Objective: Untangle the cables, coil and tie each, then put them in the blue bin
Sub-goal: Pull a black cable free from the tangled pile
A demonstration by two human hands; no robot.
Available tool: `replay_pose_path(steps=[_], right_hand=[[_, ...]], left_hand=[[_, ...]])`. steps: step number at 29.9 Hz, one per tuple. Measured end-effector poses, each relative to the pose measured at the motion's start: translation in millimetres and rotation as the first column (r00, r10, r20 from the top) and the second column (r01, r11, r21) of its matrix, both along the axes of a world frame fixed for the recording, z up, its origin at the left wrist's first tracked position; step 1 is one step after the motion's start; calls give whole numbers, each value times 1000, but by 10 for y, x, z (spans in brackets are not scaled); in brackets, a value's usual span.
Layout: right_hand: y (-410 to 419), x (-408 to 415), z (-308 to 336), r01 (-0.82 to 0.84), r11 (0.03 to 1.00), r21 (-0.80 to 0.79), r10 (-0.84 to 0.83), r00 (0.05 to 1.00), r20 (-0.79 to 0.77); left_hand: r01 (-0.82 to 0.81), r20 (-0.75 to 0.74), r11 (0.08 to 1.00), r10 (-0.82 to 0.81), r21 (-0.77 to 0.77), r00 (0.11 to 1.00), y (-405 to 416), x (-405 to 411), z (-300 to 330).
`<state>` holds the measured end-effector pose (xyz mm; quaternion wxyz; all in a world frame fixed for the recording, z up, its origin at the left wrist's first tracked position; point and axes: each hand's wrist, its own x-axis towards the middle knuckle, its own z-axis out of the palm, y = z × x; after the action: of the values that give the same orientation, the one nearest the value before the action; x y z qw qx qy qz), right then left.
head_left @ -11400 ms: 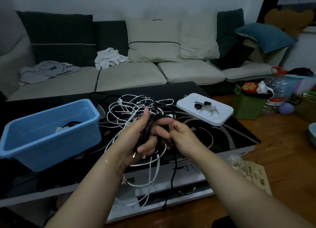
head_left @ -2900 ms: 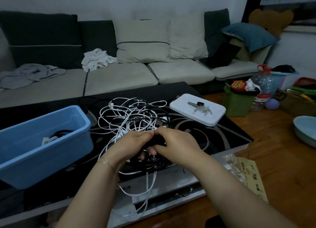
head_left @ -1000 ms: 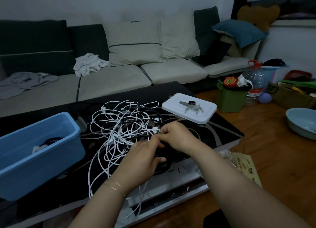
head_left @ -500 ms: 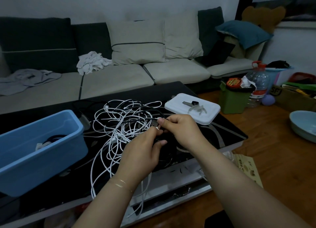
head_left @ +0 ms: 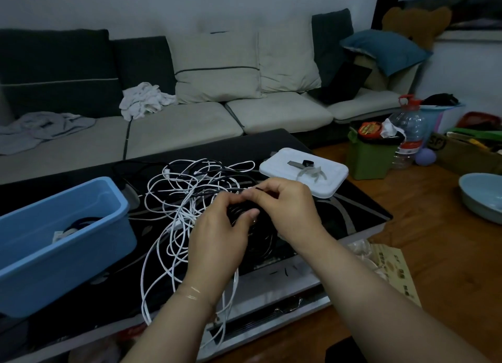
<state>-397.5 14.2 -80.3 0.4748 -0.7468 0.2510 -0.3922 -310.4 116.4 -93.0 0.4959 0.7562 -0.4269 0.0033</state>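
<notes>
Black cable (head_left: 245,213), gathered into a rough coil, sat between both hands just above the near part of the glossy dark bench (head_left: 353,213). The left hand (head_left: 217,237) was curled round the bundle from the left, thumb laid across its top. The right hand (head_left: 288,205) had its fingers (head_left: 264,192) bent inward, pinching a thin dark strand at the top of the coil; whether that was the cable's own tail or a separate tie could not be told in the dim light.

Behind and to the left of the hands lay the white cables (head_left: 190,188), loosely snarled, with several loops trailing over the front edge of the bench. The blue bin (head_left: 68,243) stood at the left end, well apart from the coil, with at least one dark coil already inside. A white lid (head_left: 304,172) holding a few small pieces rested to the right of the tangle.

The main risk was probably the coil springing open if either grip slackened before the wrap was secured, since stiff cable tends to unwind. A black strand also seemed to run back into the white tangle, so lifting the coil toward the bin might drag that heap along or pull the hanging loops off the edge.
</notes>
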Motion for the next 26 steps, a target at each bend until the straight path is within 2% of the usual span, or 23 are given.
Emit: replay_pose_path(steps=[3, 6, 8, 11, 13, 17, 21, 23, 26], right_hand=[[-6, -21, -23, 12, 981, -191, -38, 990, -134], [0, -24, -24, -4, 953, -304, -56, 980, -189], [-7, -22, -16, -23, 940, -341, -51, 977, -207], [0, 5, -23, -52, 917, -395, -29, 980, -197], [11, 37, -39, -82, 886, -457, -19, 977, -212], [0, 79, -66, -109, 874, -473, 5, 977, -215], [-38, 113, -122, -129, 897, -423, 50, 980, -192], [-59, 133, -149, -147, 907, -394, 78, 979, -187], [-54, 157, -175, -169, 896, -411, 91, 975, -202]], left_hand=[[13, -72, 999, -10, 37, 997, -3, 24, 24], [24, -58, 997, -20, 75, 998, 7, 40, 30], [30, 5, 995, -31, 91, 1000, 12, 50, 19], [0, 208, 985, -37, 175, 977, 37, 62, -39], [19, 228, 973, -73, 228, 971, 43, 74, -66], [170, -59, 970, -162, 177, 985, -12, 163, -51], [305, -408, 950, -255, 60, 876, -19, 203, -4], [330, -505, 944, -275, 22, 818, -7, 240, 12], [341, -563, 940, -287, -9, 775, 25, 311, 49]])
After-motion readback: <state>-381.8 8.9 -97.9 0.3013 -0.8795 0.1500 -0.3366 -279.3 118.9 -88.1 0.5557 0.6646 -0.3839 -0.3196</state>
